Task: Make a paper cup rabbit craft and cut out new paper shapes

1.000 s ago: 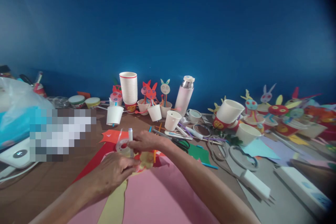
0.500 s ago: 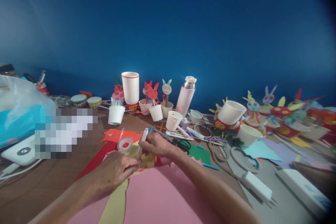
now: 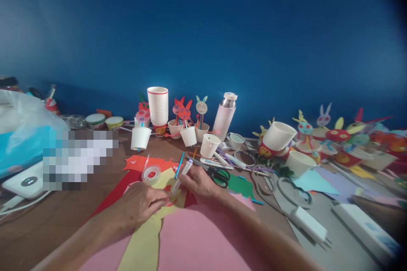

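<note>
My right hand (image 3: 199, 182) is closed around a white marker (image 3: 182, 178) with a pale purple end, tilted with its lower end at the yellow paper (image 3: 143, 241). My left hand (image 3: 144, 203) rests on that paper, its fingers pressed together at the edge beside the marker's lower end. A small orange-red shape shows on the paper by the left fingertips; its outline is partly hidden. A clear tape roll (image 3: 151, 174) lies just beyond my left hand. Pink paper (image 3: 203, 237) spreads beneath my forearms. Black-handled scissors (image 3: 219, 176) lie right of my right hand.
Paper cups with animal faces on sticks (image 3: 184, 113) stand along the blue wall, near a cup stack (image 3: 158, 106) and a thermos (image 3: 225, 116). A power bank (image 3: 23, 182) is at left. A charger (image 3: 310, 224) with cable and a white box (image 3: 365, 230) lie right.
My right hand has moved right and a little nearer with the marker, showing more of the yellow paper and a blue stick behind. My left hand stays almost in place.
</note>
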Available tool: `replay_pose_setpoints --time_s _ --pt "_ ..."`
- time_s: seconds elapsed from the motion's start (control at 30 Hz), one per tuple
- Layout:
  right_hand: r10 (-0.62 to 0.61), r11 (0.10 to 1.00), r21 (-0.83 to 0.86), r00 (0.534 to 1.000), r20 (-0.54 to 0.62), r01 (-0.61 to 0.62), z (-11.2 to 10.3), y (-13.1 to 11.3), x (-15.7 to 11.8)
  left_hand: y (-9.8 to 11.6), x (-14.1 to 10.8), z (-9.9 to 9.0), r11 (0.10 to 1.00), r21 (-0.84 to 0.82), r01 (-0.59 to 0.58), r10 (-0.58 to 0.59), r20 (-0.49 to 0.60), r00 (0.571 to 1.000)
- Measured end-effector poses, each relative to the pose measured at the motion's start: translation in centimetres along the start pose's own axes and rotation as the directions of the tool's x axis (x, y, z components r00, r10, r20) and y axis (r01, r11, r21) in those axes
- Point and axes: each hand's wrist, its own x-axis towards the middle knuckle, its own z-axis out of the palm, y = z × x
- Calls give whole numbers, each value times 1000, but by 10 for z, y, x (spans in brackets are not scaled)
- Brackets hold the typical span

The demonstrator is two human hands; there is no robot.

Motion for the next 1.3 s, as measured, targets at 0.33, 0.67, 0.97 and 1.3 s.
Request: replay_pose_setpoints --time_s 0.33,0.67,0.97,1.3 --pt "44 995 94 991 -125 -32 7 5 -9 -2 0 7 1000 -1 14 -14 -49 999" --pt "104 988 128 980 -171 -83 15 3 -8 -5 0 10 999 -27 -21 19 -86 996" --pt "156 971 196 984 -80 -138 15 11 2 4 -4 -5 999 -18 -33 33 -18 999" --pt "130 969 223 988 -78 -110 5 9 -3 5 -5 -7 999 -32 -24 23 -38 999"
